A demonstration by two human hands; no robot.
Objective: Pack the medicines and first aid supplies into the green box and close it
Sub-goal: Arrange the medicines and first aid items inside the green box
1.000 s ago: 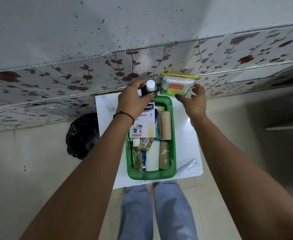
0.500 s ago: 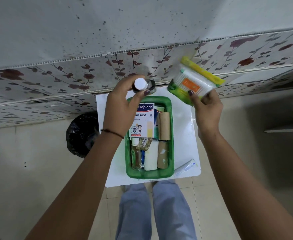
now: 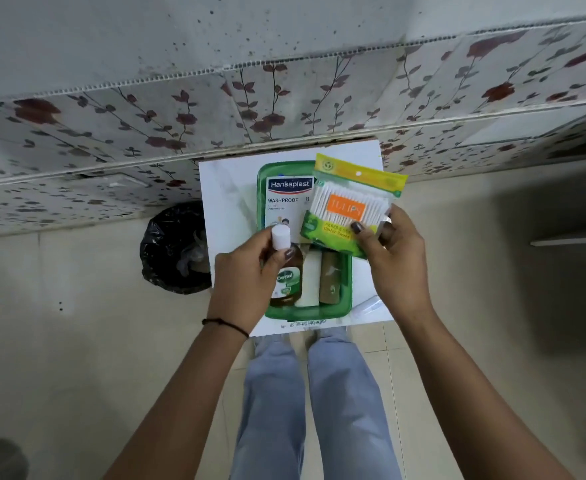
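Your left hand (image 3: 246, 275) grips the Dettol bottle (image 3: 286, 278) (white cap up) over the green box (image 3: 345, 296) on the tabletop (image 3: 229, 202); your right hand (image 3: 395, 258) pinches the cotton swab packet (image 3: 350, 206) above it.

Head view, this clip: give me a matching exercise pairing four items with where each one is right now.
Things:
1. Dettol bottle
2. cotton swab pack
3. Hansaplast box
4. black bin bag

Places:
A. lying in the green box, far end
B. on the floor beside the white table
C. in the left hand
D. in the right hand

Pairs: 1-C, 2-D, 3-A, 4-B
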